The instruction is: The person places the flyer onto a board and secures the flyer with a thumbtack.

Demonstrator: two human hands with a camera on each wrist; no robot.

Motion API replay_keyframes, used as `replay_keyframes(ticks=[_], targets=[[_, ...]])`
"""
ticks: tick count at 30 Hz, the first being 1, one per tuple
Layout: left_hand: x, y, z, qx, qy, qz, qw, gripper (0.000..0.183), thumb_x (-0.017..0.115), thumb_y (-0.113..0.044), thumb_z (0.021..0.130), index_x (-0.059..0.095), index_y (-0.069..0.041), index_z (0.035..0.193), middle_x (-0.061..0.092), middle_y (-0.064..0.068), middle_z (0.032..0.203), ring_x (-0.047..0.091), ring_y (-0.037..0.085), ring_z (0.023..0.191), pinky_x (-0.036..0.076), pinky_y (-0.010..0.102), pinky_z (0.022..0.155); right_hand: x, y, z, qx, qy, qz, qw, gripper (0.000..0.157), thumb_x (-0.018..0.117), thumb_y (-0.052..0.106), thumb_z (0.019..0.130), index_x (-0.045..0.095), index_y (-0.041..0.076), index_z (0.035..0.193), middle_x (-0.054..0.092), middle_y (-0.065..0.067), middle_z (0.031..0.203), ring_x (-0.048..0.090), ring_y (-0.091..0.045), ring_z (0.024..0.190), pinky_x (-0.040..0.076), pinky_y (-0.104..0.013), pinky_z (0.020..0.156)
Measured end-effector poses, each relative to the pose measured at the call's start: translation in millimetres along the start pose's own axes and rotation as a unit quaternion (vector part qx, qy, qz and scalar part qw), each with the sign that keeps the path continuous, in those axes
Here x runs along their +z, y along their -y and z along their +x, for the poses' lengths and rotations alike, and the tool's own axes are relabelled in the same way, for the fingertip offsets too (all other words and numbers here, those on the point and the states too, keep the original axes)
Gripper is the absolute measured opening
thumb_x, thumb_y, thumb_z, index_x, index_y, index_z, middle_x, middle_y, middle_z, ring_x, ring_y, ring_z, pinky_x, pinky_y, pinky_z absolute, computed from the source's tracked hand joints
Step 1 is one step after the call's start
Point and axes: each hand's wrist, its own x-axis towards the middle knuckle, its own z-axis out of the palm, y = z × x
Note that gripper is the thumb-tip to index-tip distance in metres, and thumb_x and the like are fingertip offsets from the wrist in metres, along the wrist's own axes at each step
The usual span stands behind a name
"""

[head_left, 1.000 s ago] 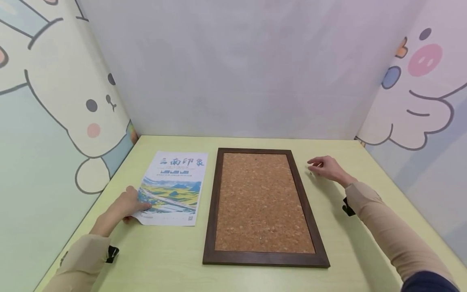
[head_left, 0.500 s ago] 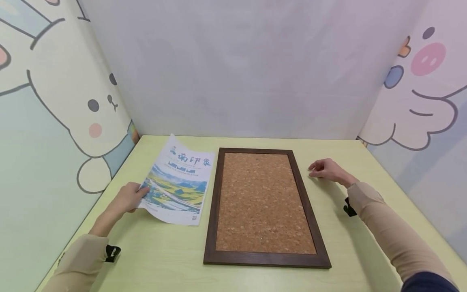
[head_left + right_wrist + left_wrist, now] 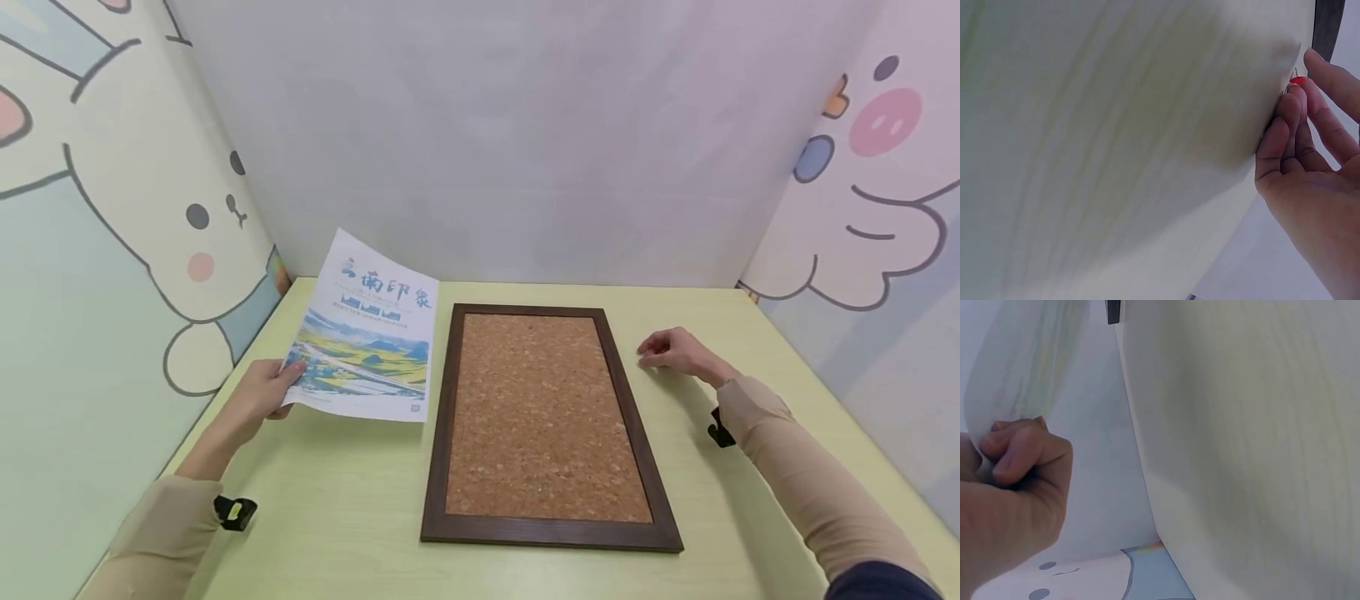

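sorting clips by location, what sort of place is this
Probably an indoor booth-like setup, though nothing beyond it shows: a pale yellow-green table meets a plain pale backdrop, and cartoon-printed walls flank it on both sides.

The head view looks forward and down from above the near side, taking in the surface (image 3: 345, 508), board (image 3: 547, 417) and far wall (image 3: 517, 158). Rolled sideways, the left wrist view sits close behind the left fingers (image 3: 1030, 450), facing the far left corner; it shares the paper (image 3: 367, 350) with the head view. The right wrist view, also sideways, faces far past nearby right fingers (image 3: 1330, 122), sharing the board's edge.
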Motion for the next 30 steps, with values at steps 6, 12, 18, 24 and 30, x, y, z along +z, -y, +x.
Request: replay_keyframes(ticks=[6, 12, 18, 24, 30], targets=[[17.2, -6.4, 0.9, 0.011, 0.001, -0.035, 0.9993, 0.053, 0.035, -0.031, 0.106, 0.053, 0.016, 0.124, 0.064, -0.009, 0.067, 0.032, 0.007, 0.041, 0.029, 0.025, 0.039, 1.2, -3.0, -2.7, 0.005, -0.007, 0.000, 1.000, 0.032, 0.076, 0.018, 0.083, 0.068, -0.004, 0.104, 0.067, -0.006, 0.085, 0.050, -0.004, 0.068, 0.042, -0.020, 0.060], [39.9, -15.0, 0.9, 0.004, 0.005, -0.069, 0.9976, 0.051, 0.037, -0.030, 0.105, 0.052, 0.013, 0.127, 0.067, -0.007, 0.073, 0.034, 0.008, 0.041, 0.028, 0.023, 0.040, 2.3, -4.2, -3.7, -0.003, -0.007, 0.003, 1.000, 0.033, 0.076, 0.017, 0.083, 0.068, -0.006, 0.105, 0.068, -0.011, 0.087, 0.050, -0.003, 0.068, 0.041, -0.020, 0.060], [61.0, -24.2, 0.0, 0.002, 0.008, -0.098, 0.9952, 0.048, 0.037, -0.029, 0.105, 0.053, 0.009, 0.129, 0.070, -0.004, 0.079, 0.034, 0.009, 0.042, 0.027, 0.022, 0.041, 2.7, -1.2, -5.1, -0.003, -0.006, 0.007, 1.000, 0.033, 0.076, 0.018, 0.083, 0.067, -0.006, 0.105, 0.068, -0.011, 0.088, 0.050, -0.003, 0.068, 0.041, -0.020, 0.061], [83.0, -32.5, 0.8, 0.002, 0.007, -0.126, 0.9920, 0.045, 0.037, -0.025, 0.106, 0.055, 0.009, 0.127, 0.071, 0.000, 0.078, 0.034, 0.009, 0.041, 0.026, 0.022, 0.040, 1.4, -2.1, -4.1, -0.007, -0.004, 0.012, 1.000, 0.033, 0.076, 0.016, 0.083, 0.067, -0.006, 0.105, 0.068, -0.013, 0.089, 0.051, -0.003, 0.068, 0.041, -0.020, 0.061], [104.6, -39.9, 1.7, -0.009, 0.000, -0.145, 0.9894, 0.042, 0.038, -0.024, 0.105, 0.058, 0.007, 0.124, 0.073, 0.005, 0.082, 0.035, 0.010, 0.041, 0.026, 0.021, 0.040, 1.2, -1.3, -2.1, -0.007, -0.004, 0.011, 1.000, 0.029, 0.075, 0.013, 0.083, 0.067, -0.006, 0.103, 0.069, -0.010, 0.087, 0.051, -0.003, 0.068, 0.042, -0.019, 0.061]])
